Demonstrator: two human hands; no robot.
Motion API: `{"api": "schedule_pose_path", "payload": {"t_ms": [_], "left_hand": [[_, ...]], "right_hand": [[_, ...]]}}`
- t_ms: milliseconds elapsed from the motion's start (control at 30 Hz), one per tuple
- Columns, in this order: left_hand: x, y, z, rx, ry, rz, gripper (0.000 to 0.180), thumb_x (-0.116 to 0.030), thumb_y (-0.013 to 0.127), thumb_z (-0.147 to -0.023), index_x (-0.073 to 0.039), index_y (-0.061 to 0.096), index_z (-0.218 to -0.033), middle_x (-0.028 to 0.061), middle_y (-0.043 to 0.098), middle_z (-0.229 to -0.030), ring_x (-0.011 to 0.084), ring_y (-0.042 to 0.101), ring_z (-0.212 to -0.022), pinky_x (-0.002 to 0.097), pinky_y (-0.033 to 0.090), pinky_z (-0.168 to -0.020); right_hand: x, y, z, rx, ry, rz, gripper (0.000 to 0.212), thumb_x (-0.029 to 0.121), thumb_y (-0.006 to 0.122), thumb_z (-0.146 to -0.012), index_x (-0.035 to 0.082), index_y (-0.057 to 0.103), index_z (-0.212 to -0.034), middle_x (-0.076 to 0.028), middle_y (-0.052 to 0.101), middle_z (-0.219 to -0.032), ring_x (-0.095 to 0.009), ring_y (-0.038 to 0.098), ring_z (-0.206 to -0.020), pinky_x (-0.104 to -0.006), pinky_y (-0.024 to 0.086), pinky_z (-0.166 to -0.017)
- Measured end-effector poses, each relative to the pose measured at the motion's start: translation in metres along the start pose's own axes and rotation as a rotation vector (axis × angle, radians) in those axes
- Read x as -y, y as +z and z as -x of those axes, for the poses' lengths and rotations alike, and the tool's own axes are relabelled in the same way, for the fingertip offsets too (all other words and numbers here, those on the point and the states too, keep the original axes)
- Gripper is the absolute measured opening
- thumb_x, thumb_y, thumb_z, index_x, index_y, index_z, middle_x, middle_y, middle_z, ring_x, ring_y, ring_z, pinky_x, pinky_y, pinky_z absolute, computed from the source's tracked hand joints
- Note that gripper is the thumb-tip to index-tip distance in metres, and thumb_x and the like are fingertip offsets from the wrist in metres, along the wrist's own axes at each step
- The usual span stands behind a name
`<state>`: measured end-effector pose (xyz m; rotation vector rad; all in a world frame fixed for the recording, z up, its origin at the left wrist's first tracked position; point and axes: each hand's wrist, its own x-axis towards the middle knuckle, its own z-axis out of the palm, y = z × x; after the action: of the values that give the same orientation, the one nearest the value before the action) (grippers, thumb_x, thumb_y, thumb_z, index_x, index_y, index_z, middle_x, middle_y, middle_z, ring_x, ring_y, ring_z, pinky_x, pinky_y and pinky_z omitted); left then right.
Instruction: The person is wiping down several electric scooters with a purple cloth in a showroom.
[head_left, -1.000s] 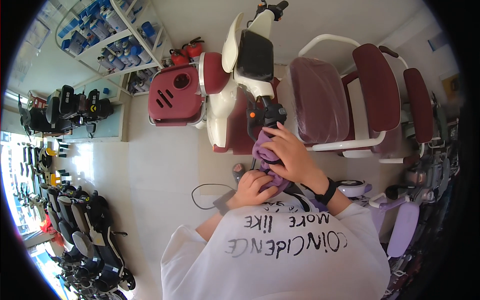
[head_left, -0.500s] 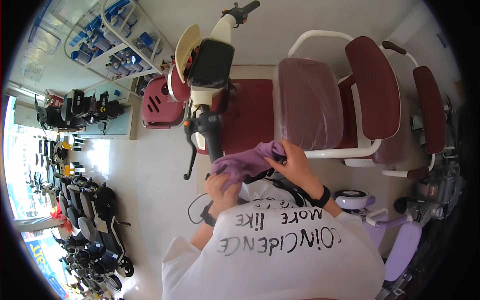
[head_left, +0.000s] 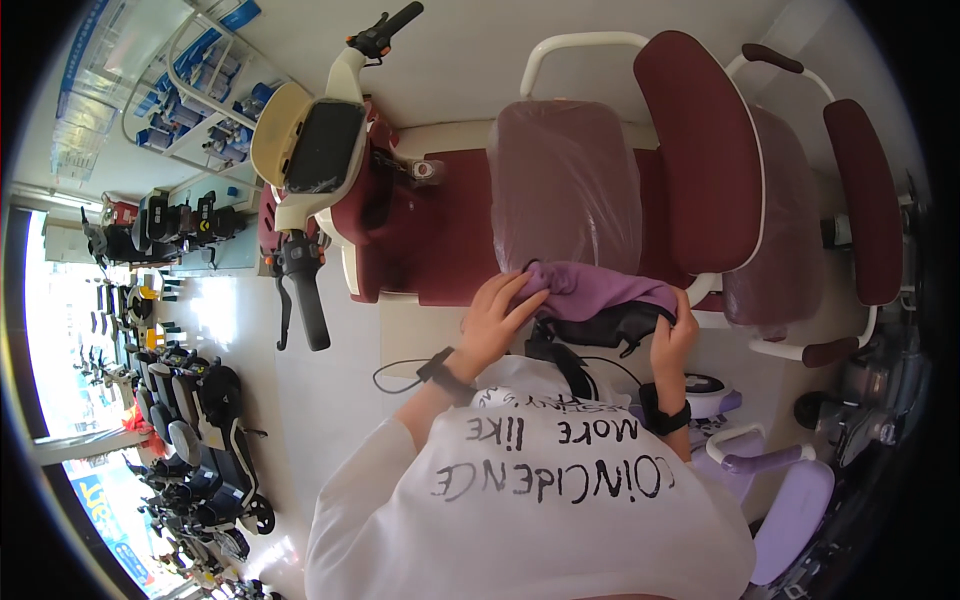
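A purple cloth [head_left: 620, 287] is spread between my two hands at waist height, close to the front seat of a dark red scooter. My left hand [head_left: 497, 315] grips its bunched left end, fingers laid over the fabric. The right end is pinched in my right hand [head_left: 674, 335], thumb near the edge. Just below the cloth, and partly covered by it, is a black item [head_left: 605, 328] that looks like a pouch; how it is attached cannot be made out. Each wrist wears a black band.
The scooter's plastic-wrapped seat [head_left: 565, 190] and dark red backrest [head_left: 700, 150] lie ahead of my hands. Its handlebar grip [head_left: 308, 305] juts out at left. A light purple scooter [head_left: 795, 520] stands at lower right. Several parked scooters [head_left: 205, 440] line the left side.
The view has shifted, so the red scooter appears farther left. Both hands and the cloth are now beside the seat instead of the handlebar. More of the black item shows below the cloth.
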<state>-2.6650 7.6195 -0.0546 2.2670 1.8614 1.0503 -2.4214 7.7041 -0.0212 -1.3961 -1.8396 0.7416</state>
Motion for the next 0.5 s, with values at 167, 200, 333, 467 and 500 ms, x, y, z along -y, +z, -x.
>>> {"api": "schedule_pose_path", "payload": {"t_ms": [167,200,333,467,500], "left_hand": [[-0.006,0.078,-0.018,0.379,0.152,0.076,0.056,-0.009,0.055,-0.074,-0.016,0.041,-0.127,0.0167,0.039,-0.128,0.0318,0.039,-0.118,0.042,0.034,-0.097],[-0.01,0.078,-0.022,0.41,0.09,0.169,0.057,-0.012,0.056,-0.076,-0.014,0.038,-0.129,0.0181,0.036,-0.13,0.0337,0.037,-0.119,0.0427,0.031,-0.099],[-0.015,0.08,-0.016,0.406,0.073,0.198,0.056,-0.016,0.058,-0.078,-0.01,0.036,-0.129,0.0198,0.037,-0.126,0.0367,0.039,-0.114,0.0435,0.033,-0.095],[-0.006,0.081,0.001,0.503,-0.181,0.291,0.049,-0.02,0.054,-0.082,-0.01,0.037,-0.127,0.0193,0.04,-0.121,0.037,0.042,-0.109,0.0424,0.034,-0.094],[0.0,0.082,0.013,0.515,-0.18,0.294,0.049,-0.02,0.054,-0.082,-0.01,0.037,-0.127,0.0193,0.04,-0.121,0.037,0.042,-0.109,0.0424,0.034,-0.094]], "right_hand": [[-0.047,0.001,0.017,-0.143,0.041,0.161,0.045,-0.005,0.043,-0.069,0.001,0.049,-0.113,-0.018,0.054,-0.105,-0.034,0.051,-0.1,-0.0374,0.038,-0.088],[-0.052,0.005,0.023,-0.119,0.044,0.218,0.044,-0.001,0.047,-0.071,0.003,0.049,-0.114,-0.017,0.05,-0.112,-0.033,0.045,-0.108,-0.0408,0.034,-0.093],[-0.037,0.036,0.026,-0.033,-0.146,0.406,0.04,0.006,0.053,-0.072,0.002,0.051,-0.111,-0.018,0.05,-0.111,-0.033,0.045,-0.108,-0.0417,0.034,-0.093],[-0.023,0.065,0.002,0.087,-0.361,0.409,0.027,0.016,0.058,-0.072,0.001,0.054,-0.095,-0.016,0.053,-0.096,-0.03,0.049,-0.096,-0.0413,0.038,-0.086],[-0.021,0.07,-0.001,0.174,-0.38,0.391,0.023,0.018,0.058,-0.072,0.002,0.054,-0.088,-0.014,0.053,-0.09,-0.03,0.05,-0.09,-0.0407,0.04,-0.082]]}}
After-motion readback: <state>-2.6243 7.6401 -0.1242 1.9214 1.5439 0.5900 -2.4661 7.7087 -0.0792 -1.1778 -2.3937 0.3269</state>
